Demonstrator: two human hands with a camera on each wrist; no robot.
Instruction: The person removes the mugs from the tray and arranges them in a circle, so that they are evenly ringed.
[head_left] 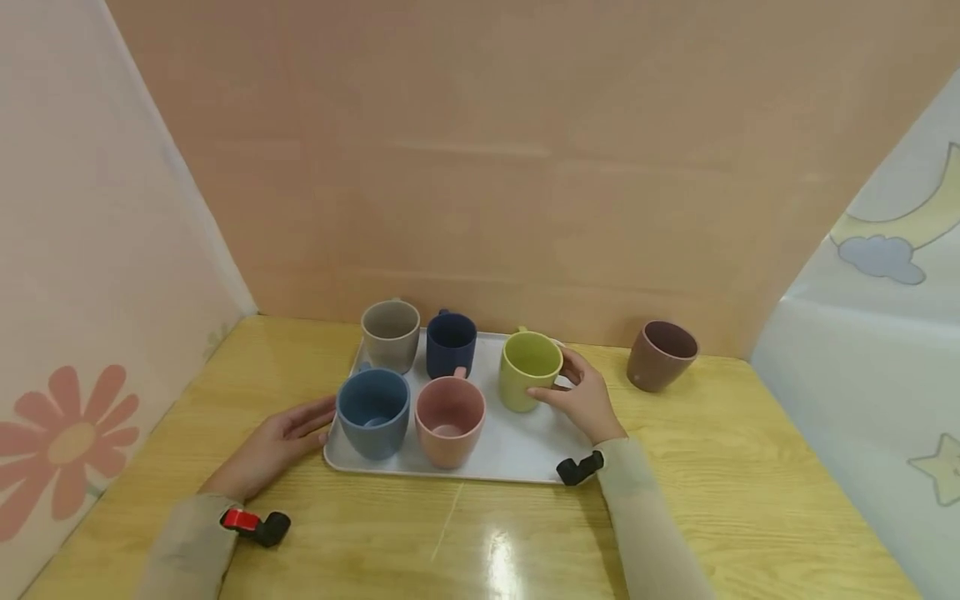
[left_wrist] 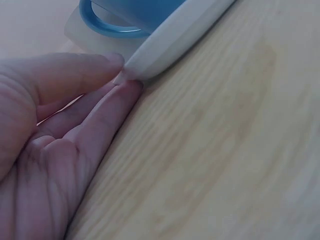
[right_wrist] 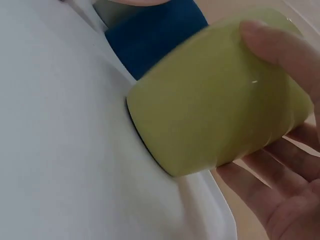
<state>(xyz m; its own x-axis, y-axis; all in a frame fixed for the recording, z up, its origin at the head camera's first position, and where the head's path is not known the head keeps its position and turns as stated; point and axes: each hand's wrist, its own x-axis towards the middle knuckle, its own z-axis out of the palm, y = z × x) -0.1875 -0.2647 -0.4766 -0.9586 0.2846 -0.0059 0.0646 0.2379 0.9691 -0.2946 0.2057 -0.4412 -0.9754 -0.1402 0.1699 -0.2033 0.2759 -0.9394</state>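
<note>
A yellow-green mug (head_left: 517, 379) stands upright at the right part of a white tray (head_left: 517, 454). My right hand (head_left: 588, 400) grips it from the right, thumb on the near side and fingers around the far side. In the right wrist view the mug's base (right_wrist: 150, 140) is right at the tray surface. My left hand (head_left: 273, 446) holds the tray's left edge. The left wrist view shows the thumb (left_wrist: 80, 75) over the tray's rim (left_wrist: 165, 47) and fingers under it. Closest to that hand is a blue mug (head_left: 375, 433).
Also upright on the tray are a pink mug (head_left: 448, 442) in front, and a grey mug (head_left: 393, 346) and a navy mug (head_left: 450, 354) behind. A mauve mug (head_left: 652, 362) stands on the wooden table (head_left: 750, 475) right of the tray. A tan wall (head_left: 487, 208) rises behind.
</note>
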